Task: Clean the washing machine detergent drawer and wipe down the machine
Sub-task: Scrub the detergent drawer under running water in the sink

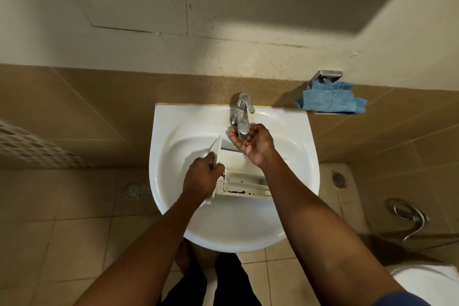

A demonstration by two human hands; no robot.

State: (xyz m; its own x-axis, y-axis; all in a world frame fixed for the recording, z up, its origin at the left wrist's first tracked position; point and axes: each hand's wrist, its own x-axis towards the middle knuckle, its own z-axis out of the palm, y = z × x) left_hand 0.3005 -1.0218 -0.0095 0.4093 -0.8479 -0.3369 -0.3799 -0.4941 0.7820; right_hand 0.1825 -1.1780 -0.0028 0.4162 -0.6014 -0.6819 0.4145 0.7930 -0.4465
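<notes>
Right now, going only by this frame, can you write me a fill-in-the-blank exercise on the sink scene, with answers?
1. The left hand grips the detergent drawer inside the white ____.
2. The right hand is cupped, holding nothing, under the spout of the ____.
3. The cloth on the wall holder is ____ in colour.
Missing words: sink; tap; blue.

We are seeing the detergent drawer [244, 182] lying in the sink [169, 117], the tap [243, 117] standing behind it, and a cloth [330, 102] resting on the wall holder [327, 74] to the right.
</notes>
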